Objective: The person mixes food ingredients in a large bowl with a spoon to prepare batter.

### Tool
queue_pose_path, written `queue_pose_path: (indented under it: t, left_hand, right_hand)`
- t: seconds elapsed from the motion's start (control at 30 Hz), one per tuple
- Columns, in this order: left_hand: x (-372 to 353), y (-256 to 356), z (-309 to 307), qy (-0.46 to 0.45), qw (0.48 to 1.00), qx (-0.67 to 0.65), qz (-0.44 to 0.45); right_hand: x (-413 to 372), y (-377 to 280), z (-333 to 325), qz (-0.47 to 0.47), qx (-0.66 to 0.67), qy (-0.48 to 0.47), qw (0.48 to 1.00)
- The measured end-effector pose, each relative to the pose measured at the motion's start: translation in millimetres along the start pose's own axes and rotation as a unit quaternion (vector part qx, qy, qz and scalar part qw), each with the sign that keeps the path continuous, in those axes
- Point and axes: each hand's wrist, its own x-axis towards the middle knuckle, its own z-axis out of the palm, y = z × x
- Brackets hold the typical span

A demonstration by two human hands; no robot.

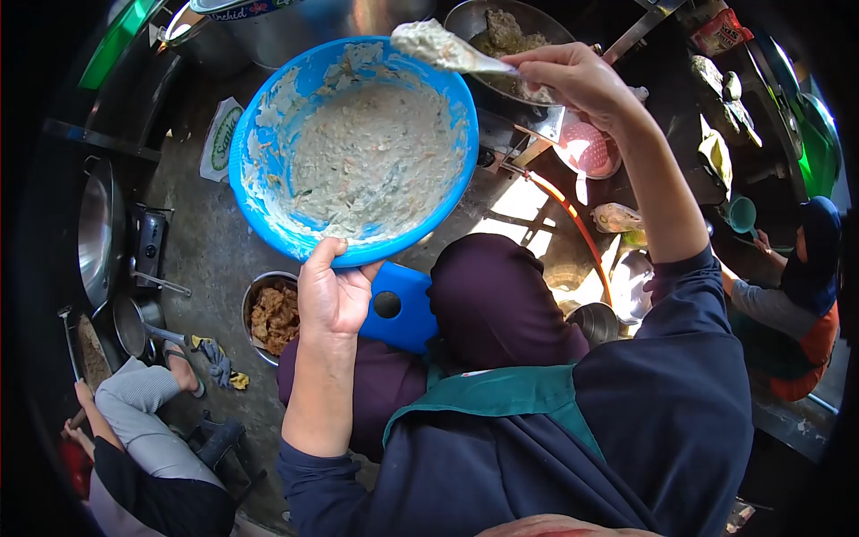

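My left hand [333, 291] grips the near rim of a large blue basin [240, 157], thumb on top and fingers underneath. A thick, pale batter [371, 161] with green and orange flecks fills the basin and smears its walls. Above the basin's far right rim, my right hand [573, 80] is closed around the handle of a spoon [483, 63]. Batter heaps over the spoon's bowl and hides its shape. Just beyond the spoon sits a metal pan [465, 20] with oil and lumps of food in it.
A metal bowl of fried pieces [273, 313] and a blue stool [403, 309] are near my knees. An orange hose [573, 215] crosses the floor at right. A pink strainer [586, 148] lies beside the stove. Two people [161, 430] [787, 295] work at either side.
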Motion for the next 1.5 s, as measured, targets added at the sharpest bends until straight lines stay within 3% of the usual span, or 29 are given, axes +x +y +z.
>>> queue_pose_path:
  t: [0.2, 0.4, 0.5, 0.6, 0.7, 0.8, 1.1, 1.5]
  left_hand:
    - [-2, 3, 1, -0.014, 1.0, 0.012, -0.011]
    - [-6, 5, -2, 0.0, 1.0, 0.015, -0.023]
    - [-9, 7, -3, 0.009, 0.999, 0.017, -0.028]
    - [-11, 9, -5, 0.012, 0.999, 0.009, -0.034]
    - [-13, 8, 1, 0.024, 0.999, 0.004, -0.028]
    - [-13, 7, 4, 0.044, 0.999, -0.002, -0.019]
    - [-14, 6, 2, 0.042, 0.999, 0.005, -0.025]
    - [-16, 7, 5, 0.062, 0.998, -0.008, -0.022]
  right_hand:
    - [44, 30, -50, 0.037, -0.121, 0.096, 0.987]
    - [146, 115, -74, 0.067, -0.182, 0.089, 0.977]
    - [187, 113, -65, 0.141, -0.393, 0.077, 0.905]
    - [229, 126, -64, 0.078, -0.523, 0.107, 0.842]
    - [234, 94, -45, 0.09, -0.576, 0.124, 0.803]
    - [233, 54, -28, 0.122, -0.599, 0.063, 0.789]
    - [251, 34, -4, 0.057, -0.709, 0.003, 0.703]
    - [262, 27, 2, 0.079, -0.658, 0.011, 0.749]
